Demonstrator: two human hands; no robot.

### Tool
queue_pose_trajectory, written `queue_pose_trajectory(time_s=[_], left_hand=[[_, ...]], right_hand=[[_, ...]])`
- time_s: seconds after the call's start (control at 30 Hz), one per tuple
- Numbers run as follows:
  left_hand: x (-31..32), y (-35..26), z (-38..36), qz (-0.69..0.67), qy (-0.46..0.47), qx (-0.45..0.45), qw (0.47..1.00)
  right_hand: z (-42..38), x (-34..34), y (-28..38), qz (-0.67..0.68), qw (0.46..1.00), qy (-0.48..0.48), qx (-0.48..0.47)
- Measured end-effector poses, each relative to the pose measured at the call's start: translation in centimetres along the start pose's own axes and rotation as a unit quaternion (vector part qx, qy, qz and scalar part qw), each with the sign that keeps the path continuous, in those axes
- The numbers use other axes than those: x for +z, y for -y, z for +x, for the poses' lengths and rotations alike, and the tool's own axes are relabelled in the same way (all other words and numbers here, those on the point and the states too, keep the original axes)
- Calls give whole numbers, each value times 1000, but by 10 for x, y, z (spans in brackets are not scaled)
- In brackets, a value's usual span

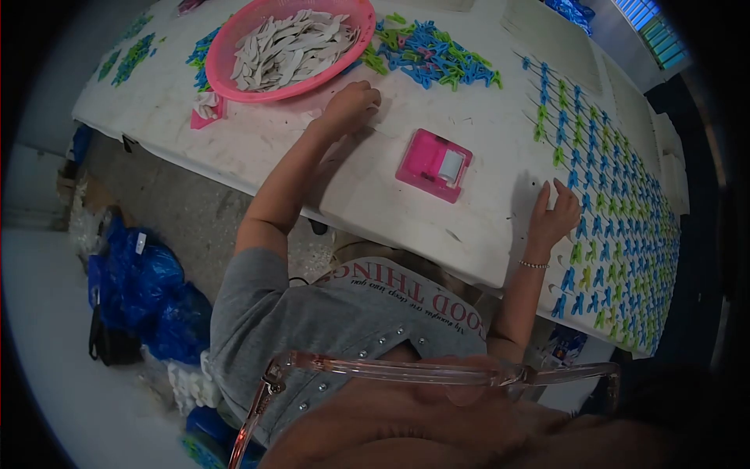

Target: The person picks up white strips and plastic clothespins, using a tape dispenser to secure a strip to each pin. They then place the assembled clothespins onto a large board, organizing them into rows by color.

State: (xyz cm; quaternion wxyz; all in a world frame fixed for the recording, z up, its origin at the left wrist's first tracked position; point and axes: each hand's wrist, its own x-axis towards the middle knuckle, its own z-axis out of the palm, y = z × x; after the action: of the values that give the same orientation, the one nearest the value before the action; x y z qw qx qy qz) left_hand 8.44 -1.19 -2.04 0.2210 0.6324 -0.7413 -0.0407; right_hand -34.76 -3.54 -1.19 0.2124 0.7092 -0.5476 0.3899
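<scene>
My left hand [351, 108] is curled on the white table just below the pink basin [224, 59]. Its fingers are bent together, and I cannot make out whether anything small is in them. Pale flat strips [293, 51] fill the basin. On the right, my right hand [556, 213] has its fingers apart and holds nothing visible. It rests by the left edge of long rows of blue and green clips [605, 227] that look like clothespins. Between my hands lies a bright pink square case [434, 166] with a pale rectangular panel.
A loose heap of blue and green clips [433, 53] lies beyond my left hand. Smaller clip piles [134, 59] are at the far left. A pink piece [208, 112] with pale bits sits below the basin. Blue plastic bags [148, 281] lie on the floor at left.
</scene>
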Motion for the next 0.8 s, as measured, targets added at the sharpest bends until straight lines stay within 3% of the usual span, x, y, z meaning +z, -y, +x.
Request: queue_pose_trajectory(time_s=[0.03,0.1,0.13,0.17,0.2,0.23,0.27,0.3,0.53,0.67,0.73,0.8], left_hand=[[-5,-4,2,-2,-1,2,1000],[-19,-15,8,-40,-98,33,994],[-26,-23,11,-44,-96,36,994],[-33,-35,13,-144,-130,10,981],[-35,-45,15,-243,-161,-18,956],[-33,-54,15,-248,-157,-14,956],[-30,-63,16,-355,-161,3,921],[-27,-72,16,-458,-163,20,874],[-11,-118,-2,-556,-141,73,816],[-10,-115,-13,-462,-135,112,869],[-13,-115,-15,-411,-125,130,894],[-14,-114,-16,-324,-152,204,911]], right_hand=[[2,0,4,24,999,11,-21],[7,-3,19,43,998,21,-40],[13,-7,30,129,989,47,-44],[17,-10,42,214,973,71,-48],[19,-10,55,209,974,72,-45],[20,-9,69,310,944,113,-19],[21,-10,82,406,901,153,7],[25,-16,97,439,879,184,22],[22,-12,125,547,754,344,120],[16,-9,124,496,793,343,86],[9,2,124,449,855,257,-28],[5,8,123,452,854,255,-36]])
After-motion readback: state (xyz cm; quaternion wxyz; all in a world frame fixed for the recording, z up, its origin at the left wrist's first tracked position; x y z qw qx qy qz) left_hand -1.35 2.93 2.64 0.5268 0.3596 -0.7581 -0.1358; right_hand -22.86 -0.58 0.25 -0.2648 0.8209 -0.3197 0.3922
